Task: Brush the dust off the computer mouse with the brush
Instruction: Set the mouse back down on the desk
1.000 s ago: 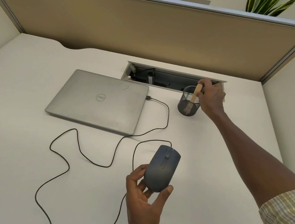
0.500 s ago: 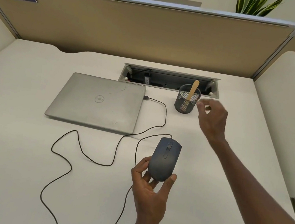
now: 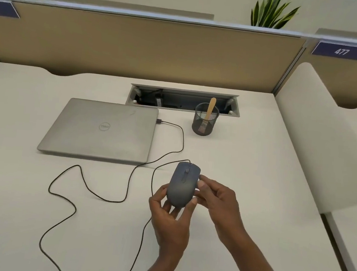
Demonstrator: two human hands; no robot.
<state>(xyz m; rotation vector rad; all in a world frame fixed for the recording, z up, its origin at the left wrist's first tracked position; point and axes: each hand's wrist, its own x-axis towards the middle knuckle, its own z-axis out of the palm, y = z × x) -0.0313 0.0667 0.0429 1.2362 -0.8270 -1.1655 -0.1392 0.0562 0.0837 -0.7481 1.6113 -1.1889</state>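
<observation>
The left hand [image 3: 169,220] cradles the dark grey computer mouse [image 3: 182,183] from below, fingers curled up one side and the thumb pressed against the other, holding it just above the desk [image 3: 247,170] with its scroll wheel facing up. The right hand [image 3: 218,201] comes in from the right — its fingertips [image 3: 201,183] curl against the mouse's right edge, touching it; whether they truly pinch the shell or only rest on it is hard to tell. The mouse's black cable [image 3: 99,195] leaves the front of the mouse, loops widely over the white desk to the left and runs off the near edge.

The brush [image 3: 209,111] stands handle-up in a black mesh pen cup [image 3: 204,121], well apart from both hands, at the far side of the desk just in front of an open cable tray [image 3: 183,100]. Its pale wooden handle leans slightly right; the bristles are down inside the cup. Left of the cup lies a closed silver Dell laptop [image 3: 100,129] with a black cable plugged into its right edge — that cable curves down toward the mouse. Behind the desk rises a tan partition [image 3: 149,49] bearing a blue label reading 477 [image 3: 341,51].
</observation>
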